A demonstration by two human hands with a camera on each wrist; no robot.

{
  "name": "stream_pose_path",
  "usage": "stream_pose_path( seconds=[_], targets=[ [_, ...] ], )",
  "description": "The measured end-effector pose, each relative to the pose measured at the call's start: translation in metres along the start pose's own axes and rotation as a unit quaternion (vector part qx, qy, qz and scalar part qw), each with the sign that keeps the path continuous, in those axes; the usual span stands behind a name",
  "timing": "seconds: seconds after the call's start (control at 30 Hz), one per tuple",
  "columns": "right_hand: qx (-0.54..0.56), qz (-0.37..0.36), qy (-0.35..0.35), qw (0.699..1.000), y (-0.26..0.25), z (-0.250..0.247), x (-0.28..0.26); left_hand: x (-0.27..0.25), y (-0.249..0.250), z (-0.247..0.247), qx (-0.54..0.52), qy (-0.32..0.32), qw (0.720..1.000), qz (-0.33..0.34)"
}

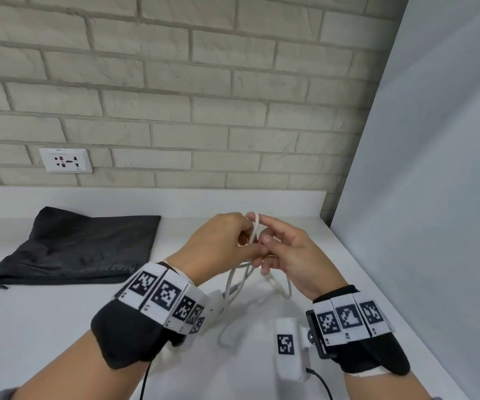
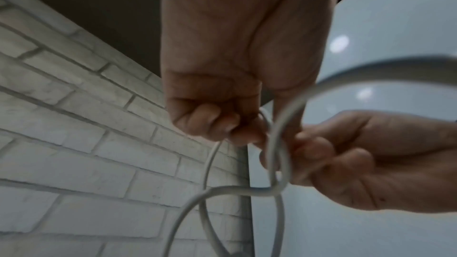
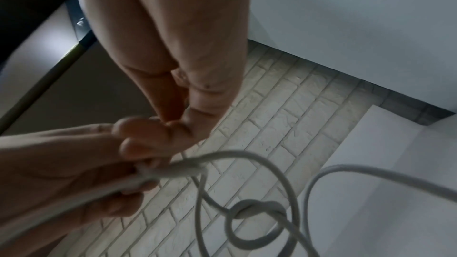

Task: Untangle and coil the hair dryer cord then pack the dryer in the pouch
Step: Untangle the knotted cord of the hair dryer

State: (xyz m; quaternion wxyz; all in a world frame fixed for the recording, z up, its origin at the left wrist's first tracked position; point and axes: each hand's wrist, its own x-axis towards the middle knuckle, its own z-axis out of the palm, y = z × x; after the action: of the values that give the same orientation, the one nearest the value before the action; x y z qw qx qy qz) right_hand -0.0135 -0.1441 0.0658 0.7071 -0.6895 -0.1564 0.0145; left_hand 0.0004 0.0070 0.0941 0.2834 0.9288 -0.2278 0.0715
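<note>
Both hands are raised over the white counter (image 1: pixel 59 327), working the white hair dryer cord (image 1: pixel 254 226). My left hand (image 1: pixel 241 238) pinches gathered strands of the cord (image 3: pixel 158 173) in curled fingers. My right hand (image 1: pixel 273 243) meets it fingertip to fingertip and curls round a loop of the cord (image 2: pixel 279 153). Loose loops hang from the hands to the counter, and one carries a knot (image 3: pixel 257 210). The black pouch (image 1: pixel 82 246) lies flat at the left, apart from the hands. I cannot make out the dryer body; my wrists cover the counter below.
A brick wall with a white socket (image 1: pixel 65 160) runs behind the counter. A plain grey panel (image 1: pixel 420 197) closes off the right side, close to my right hand. Thin black cables (image 1: pixel 322 382) trail from the wrist cameras toward me.
</note>
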Motion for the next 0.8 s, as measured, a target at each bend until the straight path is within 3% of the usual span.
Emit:
stream_pose_path(
  seconds=[0.1, 0.23, 0.37, 0.47, 0.53, 0.63, 0.7, 0.73, 0.8],
  targets=[
    [-0.148, -0.035, 0.005, 0.988, 0.002, -0.002, 0.001, 0.001, -0.008, -0.001, -0.02, 0.007, 1.0, 0.006],
    [-0.308, -0.052, -0.08, 0.947, 0.009, 0.003, 0.002, 0.001, -0.012, -0.009, -0.094, 0.009, 0.996, -0.001],
    [-0.32, -0.066, -0.053, 0.943, 0.015, 0.007, 0.003, 0.0, -0.021, -0.008, -0.119, 0.024, 0.993, 0.003],
    [-0.389, -0.06, -0.081, 0.916, 0.016, 0.003, 0.004, -0.003, -0.028, -0.003, -0.144, 0.028, 0.989, -0.003],
    [-0.391, -0.08, -0.044, 0.916, 0.018, -0.002, 0.005, -0.004, -0.031, 0.0, -0.151, 0.057, 0.987, -0.01],
    [-0.237, -0.067, 0.153, 0.957, 0.022, -0.022, 0.006, -0.004, -0.044, -0.01, -0.153, 0.153, 0.975, -0.045],
    [-0.021, -0.024, 0.299, 0.954, 0.025, -0.048, 0.005, -0.006, -0.058, -0.02, -0.155, 0.209, 0.963, -0.07],
    [0.121, 0.005, 0.353, 0.928, 0.028, -0.06, 0.005, -0.006, -0.065, -0.024, -0.153, 0.226, 0.959, -0.078],
    [0.334, 0.069, 0.413, 0.845, 0.037, -0.077, 0.003, -0.006, -0.072, -0.024, -0.166, 0.229, 0.956, -0.082]
  ],
)
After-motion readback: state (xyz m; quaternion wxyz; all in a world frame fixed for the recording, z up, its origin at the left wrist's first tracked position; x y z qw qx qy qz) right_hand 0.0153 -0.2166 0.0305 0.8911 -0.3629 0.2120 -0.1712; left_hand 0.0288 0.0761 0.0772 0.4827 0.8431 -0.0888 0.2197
